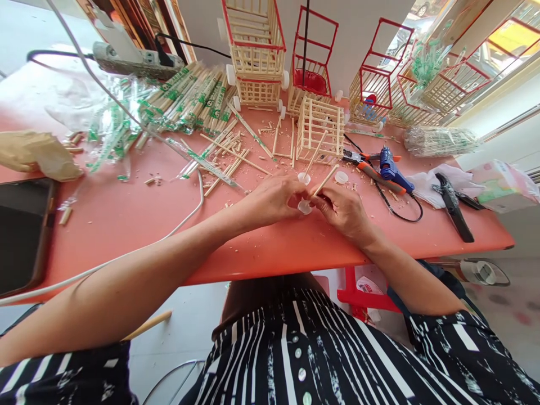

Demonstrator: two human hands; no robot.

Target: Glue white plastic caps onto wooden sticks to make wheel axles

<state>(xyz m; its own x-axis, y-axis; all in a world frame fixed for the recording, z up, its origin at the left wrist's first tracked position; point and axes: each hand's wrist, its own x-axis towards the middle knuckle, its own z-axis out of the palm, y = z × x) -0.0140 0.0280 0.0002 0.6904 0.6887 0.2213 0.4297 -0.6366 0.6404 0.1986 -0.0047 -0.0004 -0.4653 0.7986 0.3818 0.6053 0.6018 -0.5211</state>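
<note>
My left hand (277,197) pinches a small white plastic cap (304,207) near the table's front edge. In my right hand (343,212) is a short wooden stick (327,179), its lower end close to the cap; whether they touch I cannot tell. Just beyond my fingers, a second white cap (304,178) lies at the foot of another thin stick (315,154). A third cap (341,178) rests to the right. Behind them stands a small cage-like basket (320,129) built from wooden sticks.
Several stick-built toy carts (257,62) with red trim line the back. Wrapped chopsticks (194,95) pile up at back left. Pliers (371,169) and a blue glue gun (392,171) lie right. A white cable (169,233) crosses the left side, by a dark tablet (25,230).
</note>
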